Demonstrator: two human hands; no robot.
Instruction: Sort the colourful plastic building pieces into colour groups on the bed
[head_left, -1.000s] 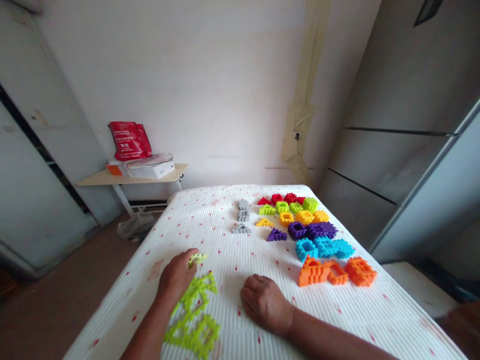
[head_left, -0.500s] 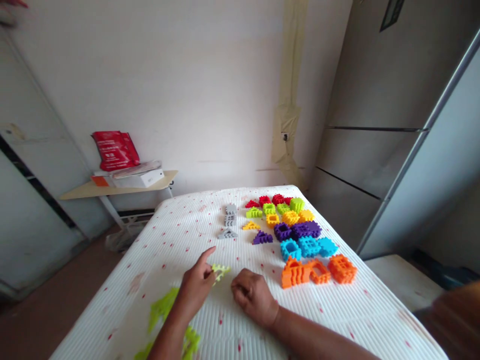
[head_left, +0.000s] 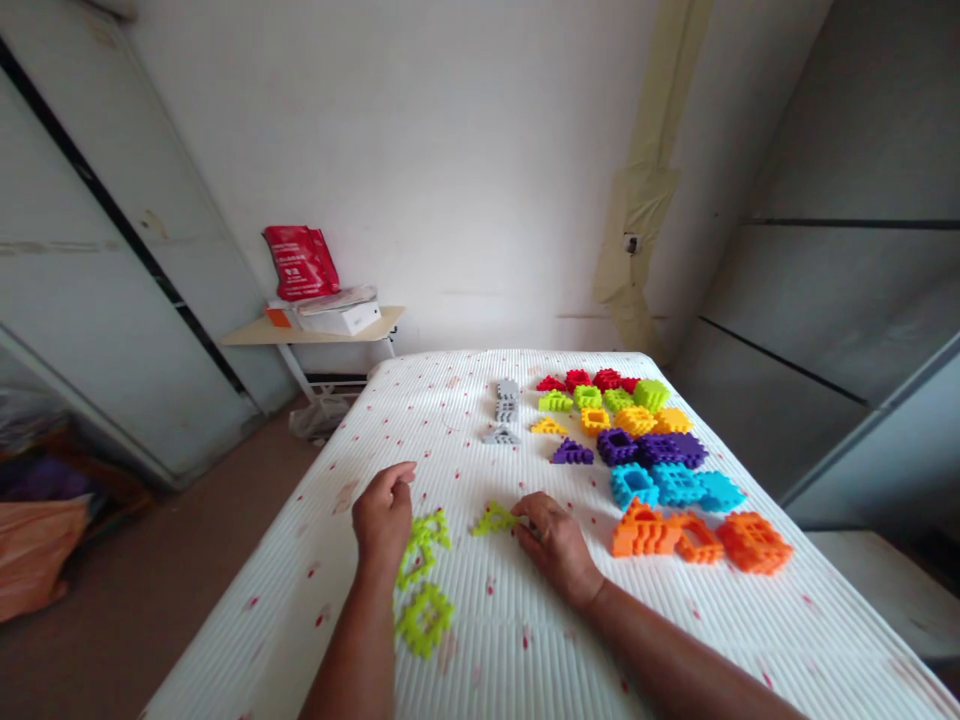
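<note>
A yellow-green triangular toy block (head_left: 493, 518) with notched edges lies on the quilted white cover (head_left: 480, 640). My right hand (head_left: 556, 545) has its thumb and fingertips closed on the block's right end. To the left, my left hand (head_left: 384, 512) is held above the cover, fingers stretched to the right and nothing in them. Just beside that hand and its forearm lie more yellow-green notched pieces (head_left: 426, 545), partly hidden by the arm. A square yellow-green piece (head_left: 426, 620) with a window-like lattice is nearer to me.
Blocks stand in colour rows on the right: red (head_left: 577, 380), yellow-green (head_left: 588, 397), yellow (head_left: 595, 421), purple (head_left: 616, 447), blue (head_left: 634, 487) and orange (head_left: 641, 530). Grey pieces (head_left: 506, 400) form a column farther back. A side table (head_left: 262, 332) holds a red bag (head_left: 300, 262).
My left hand has let go of the triangular block and moved left. My right hand has uncurled from a fist and taken the block's right end. The view has turned.
</note>
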